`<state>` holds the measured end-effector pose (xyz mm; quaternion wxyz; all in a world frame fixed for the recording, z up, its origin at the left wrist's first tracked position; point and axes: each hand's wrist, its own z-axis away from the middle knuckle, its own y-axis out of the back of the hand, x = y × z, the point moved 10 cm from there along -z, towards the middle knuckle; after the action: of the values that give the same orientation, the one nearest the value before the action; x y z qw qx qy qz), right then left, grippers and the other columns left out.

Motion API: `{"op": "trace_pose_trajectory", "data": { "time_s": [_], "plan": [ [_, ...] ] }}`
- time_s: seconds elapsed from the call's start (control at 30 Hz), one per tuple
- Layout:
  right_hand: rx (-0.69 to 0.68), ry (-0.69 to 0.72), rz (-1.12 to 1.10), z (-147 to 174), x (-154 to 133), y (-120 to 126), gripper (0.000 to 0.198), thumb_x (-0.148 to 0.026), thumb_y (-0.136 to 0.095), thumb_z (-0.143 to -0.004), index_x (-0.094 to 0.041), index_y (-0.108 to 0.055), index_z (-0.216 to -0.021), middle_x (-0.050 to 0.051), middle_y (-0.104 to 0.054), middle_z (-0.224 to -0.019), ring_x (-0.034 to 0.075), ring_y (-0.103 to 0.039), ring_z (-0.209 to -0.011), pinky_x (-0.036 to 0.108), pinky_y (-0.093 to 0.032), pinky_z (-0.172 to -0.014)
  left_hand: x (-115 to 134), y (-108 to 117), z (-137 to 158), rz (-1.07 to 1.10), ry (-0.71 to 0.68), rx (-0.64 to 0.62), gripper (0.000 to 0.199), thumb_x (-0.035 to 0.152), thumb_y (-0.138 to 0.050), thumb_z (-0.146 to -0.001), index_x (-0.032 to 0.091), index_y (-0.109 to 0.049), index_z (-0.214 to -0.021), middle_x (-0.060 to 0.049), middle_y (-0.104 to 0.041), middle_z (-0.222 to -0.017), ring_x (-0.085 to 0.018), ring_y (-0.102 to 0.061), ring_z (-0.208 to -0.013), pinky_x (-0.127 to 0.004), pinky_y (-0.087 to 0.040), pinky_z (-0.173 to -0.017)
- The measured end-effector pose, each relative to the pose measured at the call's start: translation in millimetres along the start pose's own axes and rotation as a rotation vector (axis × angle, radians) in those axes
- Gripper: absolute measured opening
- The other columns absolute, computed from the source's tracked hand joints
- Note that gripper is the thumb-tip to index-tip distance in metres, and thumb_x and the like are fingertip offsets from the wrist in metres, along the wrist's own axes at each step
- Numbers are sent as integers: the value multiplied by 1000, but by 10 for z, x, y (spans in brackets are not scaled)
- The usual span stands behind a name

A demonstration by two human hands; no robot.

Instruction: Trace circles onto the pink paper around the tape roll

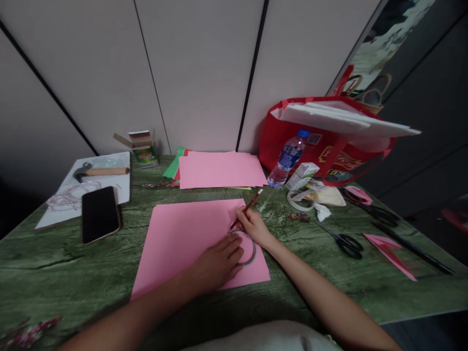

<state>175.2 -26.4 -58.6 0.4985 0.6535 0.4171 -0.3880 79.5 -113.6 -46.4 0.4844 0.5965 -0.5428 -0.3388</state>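
Observation:
A sheet of pink paper [190, 234] lies in front of me on the table, with another sheet's edge showing under it. On its right part rests a thin round ring [253, 253], perhaps a roll of tape. My left hand [221, 258] lies flat across the ring's left side, fingers stretched out over it and the paper. Closed around a dark red pencil [252, 201], my right hand [253, 225] sits at the ring's upper edge. The pencil's tip points down to the paper beside the ring, and its pale end sticks up to the right.
More pink sheets [223, 170] lie at the back. Left are a phone [99, 214], a hammer [106, 171] on a white board and an open small box [145, 152]. Right stand a bottle [287, 163] and a red bag [272, 131], with scissors [349, 245] and pink scraps [391, 253] nearer.

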Motion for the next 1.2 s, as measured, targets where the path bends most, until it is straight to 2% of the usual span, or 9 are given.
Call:
{"op": "trace_pose_trajectory", "data": {
  "time_s": [0.23, 0.53, 0.7, 0.97, 1.07, 1.2],
  "plan": [
    [-27, 37, 87, -20, -93, -9, 38, -50, -37, -89, -21, -42, -65, -4, -44, -52, 11, -41, -47, 23, -35, -47, -13, -35, -13, -15, 9, -37, 30, 31, -49, -90, 10, -52, -112, -15, -53, -128, -28, -45, -125, -40, -37, -107],
    [-66, 55, 252, -102, -144, -66, 35, -40, -38, -90, -20, -43, -61, -3, -49, -51, 11, -45, -47, 23, -36, -50, 10, -19, -31, -40, -6, -73, 20, 31, -47, -92, 15, -53, -101, -13, -56, -121, -28, -23, -137, -43, -28, -113],
    [-62, 77, 299, -142, -154, -34, 35, -40, -38, -89, -21, -41, -59, -3, -48, -51, 12, -45, -48, 23, -34, -50, -15, -17, -46, -27, 21, -124, 20, 29, -53, -89, 13, -52, -101, -17, -50, -130, -28, -28, -136, -41, -29, -111],
    [7, 34, 275, -75, -65, 182, 36, -44, -36, -89, -22, -40, -60, -3, -49, -46, 13, -45, -43, 24, -35, -48, 22, 65, -78, -41, -18, -98, 24, 31, -51, -90, 12, -51, -105, -15, -52, -128, -27, -33, -133, -38, -29, -110],
    [32, 8, 279, -29, -27, 276, 37, -48, -36, -88, -23, -42, -62, -2, -51, -46, 14, -47, -42, 25, -37, -48, 37, 77, -102, -65, -41, -127, 24, 30, -52, -89, 12, -52, -104, -15, -54, -125, -27, -35, -132, -38, -30, -109],
    [71, -25, 258, 60, 40, 403, 42, -54, -38, -87, -22, -45, -61, -1, -52, -45, 15, -51, -42, 25, -40, -49, -9, 69, -161, -24, 1, -199, 22, 30, -59, -85, 12, -55, -98, -16, -51, -126, -27, -41, -127, -37, -35, -105]
  ]
}}
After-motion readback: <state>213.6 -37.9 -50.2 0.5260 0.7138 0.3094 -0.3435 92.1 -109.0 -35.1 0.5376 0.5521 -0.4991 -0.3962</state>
